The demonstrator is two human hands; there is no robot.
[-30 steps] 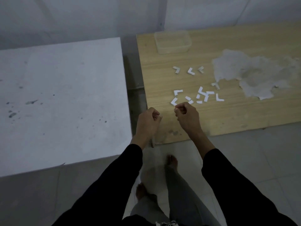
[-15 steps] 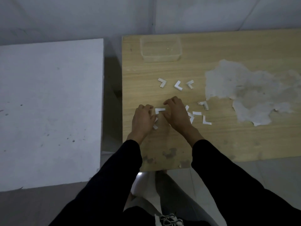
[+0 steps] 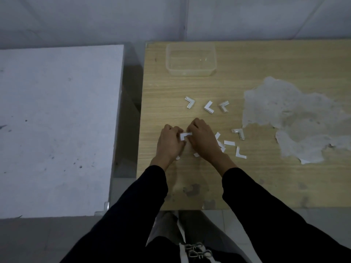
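Nearest, two black sleeves cross the front edge of the wooden surface. Just beyond them the left hand and the right hand are close together with curled fingers, and both pinch one white L-shaped piece between them; I cannot tell if it touches the wood. Beside the right hand, on its right, lie several loose white pieces and one shiny corner piece. Farther back three more corner pieces lie in a row, apart from each other. At the far edge stands a clear plastic container, and a grey worn patch spreads on the right side.
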